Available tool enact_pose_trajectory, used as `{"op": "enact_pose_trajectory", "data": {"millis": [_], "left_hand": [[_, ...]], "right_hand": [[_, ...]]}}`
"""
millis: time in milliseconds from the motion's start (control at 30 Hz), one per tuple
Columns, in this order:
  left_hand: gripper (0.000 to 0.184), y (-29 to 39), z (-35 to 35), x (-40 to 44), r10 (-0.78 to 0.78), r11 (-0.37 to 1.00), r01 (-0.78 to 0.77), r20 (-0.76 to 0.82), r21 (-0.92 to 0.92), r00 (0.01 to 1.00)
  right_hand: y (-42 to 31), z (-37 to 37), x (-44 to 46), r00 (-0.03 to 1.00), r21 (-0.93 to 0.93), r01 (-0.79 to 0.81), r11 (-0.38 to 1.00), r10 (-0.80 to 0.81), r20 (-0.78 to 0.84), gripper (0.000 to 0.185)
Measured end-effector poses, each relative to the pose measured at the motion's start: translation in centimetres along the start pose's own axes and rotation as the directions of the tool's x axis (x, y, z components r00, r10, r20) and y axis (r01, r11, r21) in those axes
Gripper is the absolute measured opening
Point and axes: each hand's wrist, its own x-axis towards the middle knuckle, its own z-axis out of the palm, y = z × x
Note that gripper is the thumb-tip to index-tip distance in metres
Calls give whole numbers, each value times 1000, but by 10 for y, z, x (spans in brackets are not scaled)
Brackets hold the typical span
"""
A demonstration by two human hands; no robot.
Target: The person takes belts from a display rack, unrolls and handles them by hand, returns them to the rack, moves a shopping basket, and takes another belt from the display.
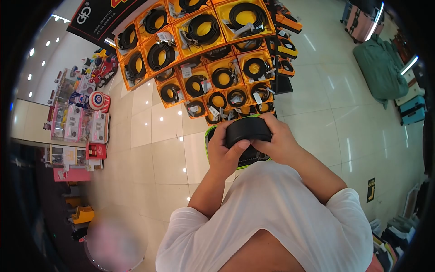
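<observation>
Just below the orange display bins [218, 78], at frame centre, the coiled black belt [248, 129] lies with its long axis left to right, its outer band facing the wearer. The left hand [223, 147] and right hand [277, 139] grip its ends, thumbs inward, forearms angling up. A green-rimmed basket [207, 141] sits beneath; open floor [312, 122] spreads right.

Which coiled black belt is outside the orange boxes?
The coil gripped between the left hand and right hand; the other visible coils sit in orange boxes.
</observation>
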Motion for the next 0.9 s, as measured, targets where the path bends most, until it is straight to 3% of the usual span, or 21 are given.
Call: {"op": "enact_pose_trajectory", "data": {"millis": [200, 300, 500, 567, 667, 900], "left_hand": [[55, -10, 1, -3, -25, 992, 22, -25, -125, 999], [57, -2, -1, 3, -62, 998, 63, 42, -24, 997], [63, 17, -4, 10, 32, 965, -61, 116, 256, 993], [58, 25, -4, 16, 65, 801, -205, 259, 563, 964], [54, 34, -4, 20, -19, 717, -178, 274, 674, 961], [54, 25, 0, 15, 18, 804, -133, 200, 579, 980]], "right_hand": [[0, -4, 3, 998, -41, 61, 997, -61, 5, 41], [4, -5, 5, 998, -99, 60, 993, -62, -17, 41], [7, -12, 10, 981, -291, 196, 937, -190, 47, 42], [8, -14, 10, 959, -395, 282, 874, -254, 123, 42], [8, -15, 11, 952, -420, 306, 854, -272, 140, 41], [5, -16, 10, 945, -389, 327, 861, -309, 110, 41]]}}
